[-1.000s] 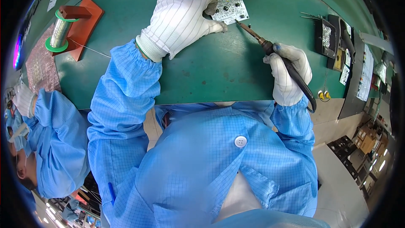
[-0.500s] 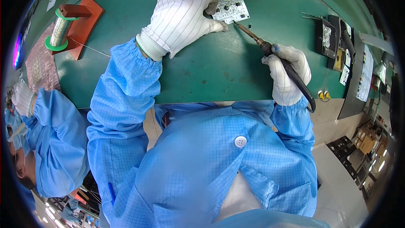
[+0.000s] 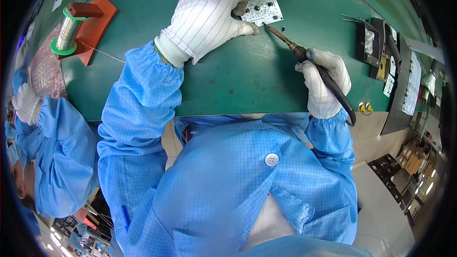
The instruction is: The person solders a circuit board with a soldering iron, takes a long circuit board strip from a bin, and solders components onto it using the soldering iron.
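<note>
A white circuit board (image 3: 263, 4) with small black parts lies on the green bench top. My left hand (image 3: 209, 14), in a white striped glove, grips it at the left edge. The index fingertip is grey with dirt, and the thumb reaches to the lower left corner. Other fingers are hidden behind the hand. In my right hand (image 3: 323, 81), also gloved, is a soldering iron (image 3: 299, 51), its closed fingers around the black handle. The iron's tip touches or nearly touches the board's lower edge. A tiny black component (image 3: 284, 29) lies just right of the tip.
At the left, a solder spool (image 3: 66, 35) stands on a red holder (image 3: 99, 26), its wire running toward my left sleeve. An iron stand (image 3: 369, 43) with a tray sits at the right, beside tweezers (image 3: 351, 18). A co-worker's gloved hand (image 3: 26, 103) is at the far left.
My hands, the board and the iron keep nearly the same places. At the far left, the co-worker's hand and arm have shifted slightly.
</note>
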Demonstrator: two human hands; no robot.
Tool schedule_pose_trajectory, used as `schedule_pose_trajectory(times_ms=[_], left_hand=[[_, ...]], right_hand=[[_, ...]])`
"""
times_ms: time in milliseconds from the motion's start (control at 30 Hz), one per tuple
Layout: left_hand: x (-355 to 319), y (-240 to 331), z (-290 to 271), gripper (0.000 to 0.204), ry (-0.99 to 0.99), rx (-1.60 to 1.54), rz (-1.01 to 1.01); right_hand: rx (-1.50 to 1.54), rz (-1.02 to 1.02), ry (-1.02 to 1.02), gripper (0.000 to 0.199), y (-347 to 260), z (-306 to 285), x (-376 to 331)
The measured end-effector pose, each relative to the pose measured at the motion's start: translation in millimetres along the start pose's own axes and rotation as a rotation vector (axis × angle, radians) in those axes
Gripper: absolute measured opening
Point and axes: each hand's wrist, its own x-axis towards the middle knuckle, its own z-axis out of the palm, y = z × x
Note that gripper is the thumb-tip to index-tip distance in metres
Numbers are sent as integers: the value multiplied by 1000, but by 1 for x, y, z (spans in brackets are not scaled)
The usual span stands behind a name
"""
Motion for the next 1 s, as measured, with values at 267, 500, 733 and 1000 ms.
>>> schedule_pose_trajectory(times_ms=[267, 500, 733, 1000], left_hand=[[0, 2, -5, 48, -35, -11, -23], [-1, -11, 4, 48, 25, -42, 38], [-1, -4, -3, 48, -6, -11, 15], [1, -2, -7, 47, -57, -54, -35]], right_hand=[[-21, -60, -12, 19, 2, -2, -2], [25, 40, 16, 20, -2, 7, 1], [27, 67, -14, 22, -5, 7, 1], [7, 17, -30, 21, -3, 6, 0]])
